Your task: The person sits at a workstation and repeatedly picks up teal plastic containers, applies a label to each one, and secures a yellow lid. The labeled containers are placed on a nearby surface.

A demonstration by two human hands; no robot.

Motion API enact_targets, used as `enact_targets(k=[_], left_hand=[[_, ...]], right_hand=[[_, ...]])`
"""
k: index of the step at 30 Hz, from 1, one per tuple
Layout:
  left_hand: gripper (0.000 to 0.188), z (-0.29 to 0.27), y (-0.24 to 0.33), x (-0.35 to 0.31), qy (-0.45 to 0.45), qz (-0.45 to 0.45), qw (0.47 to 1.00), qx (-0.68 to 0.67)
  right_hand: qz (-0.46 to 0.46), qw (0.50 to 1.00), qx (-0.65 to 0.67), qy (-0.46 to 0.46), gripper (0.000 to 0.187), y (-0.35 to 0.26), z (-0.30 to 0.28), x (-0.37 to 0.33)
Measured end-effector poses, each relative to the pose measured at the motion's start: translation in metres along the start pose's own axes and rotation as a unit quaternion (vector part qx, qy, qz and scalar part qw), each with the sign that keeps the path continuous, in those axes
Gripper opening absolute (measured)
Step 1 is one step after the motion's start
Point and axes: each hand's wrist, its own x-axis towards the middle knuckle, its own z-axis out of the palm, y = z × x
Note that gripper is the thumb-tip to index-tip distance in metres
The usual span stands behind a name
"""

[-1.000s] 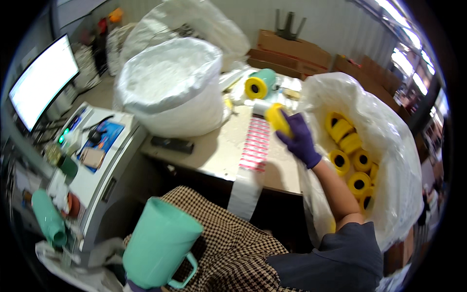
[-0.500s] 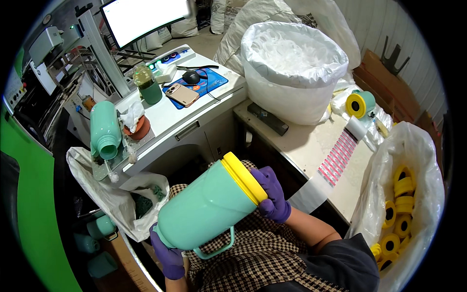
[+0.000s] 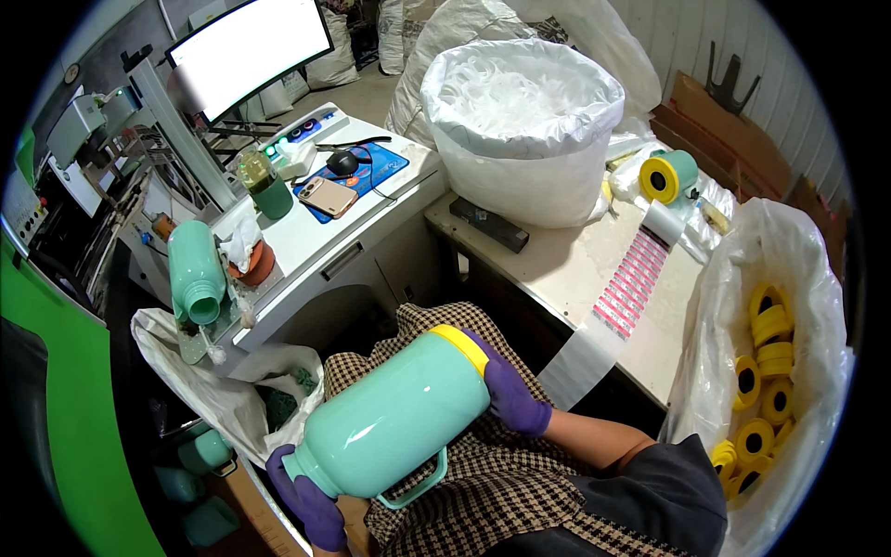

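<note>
A turquoise jug with a side handle lies tilted across my lap, its narrower neck at the lower left and its yellow end ring at the upper right. My left hand, in a purple glove, grips the neck end. Around the yellow end, my right hand, gloved the same way, is closed with its fingers partly hidden behind the jug. A checked apron lies beneath it. On the white desk's left corner another turquoise jug rests on its side, its open mouth facing me.
Yellow rings fill a plastic-lined bin at right. A roll of pink-printed labels hangs over the table edge near a yellow-and-turquoise part. A big lined tub stands behind. More turquoise jugs sit in a carton at lower left.
The jug has turned in my hands, so the yellow ring shows narrower and more of the neck shows. My view has shifted slightly to the right.
</note>
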Motion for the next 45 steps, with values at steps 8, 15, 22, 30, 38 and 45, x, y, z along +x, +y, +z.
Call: enact_targets(k=[8,15,22,30,38,45], left_hand=[[0.036,0.025,-0.051,0.001,-0.076,0.053,0.996,0.008],[0.048,-0.007,-0.095,0.01,-0.064,-0.019,0.995,-0.074],[0.067,-0.019,-0.025,0.006,-0.173,0.165,0.969,0.057],[0.04,0.022,0.015,0.033,-0.146,-0.179,0.95,-0.21],[0.04,0.026,-0.052,0.004,-0.134,-0.199,0.956,-0.167],[0.028,-0.022,-0.136,-0.014,-0.05,-0.233,0.94,-0.243]], right_hand=[[-0.051,0.983,-0.168,-0.049,0.087,-0.004,-0.028,0.018],[-0.177,0.98,-0.086,0.005,0.103,-0.012,-0.046,0.022],[0.021,0.999,-0.031,0.006,0.099,-0.009,-0.018,-0.027],[-0.051,0.901,0.377,0.206,0.056,-0.074,-0.136,-0.027],[-0.295,0.94,0.002,0.172,0.043,-0.268,-0.372,0.137],[-0.051,0.991,-0.022,0.124,0.047,-0.084,-0.188,0.07]])
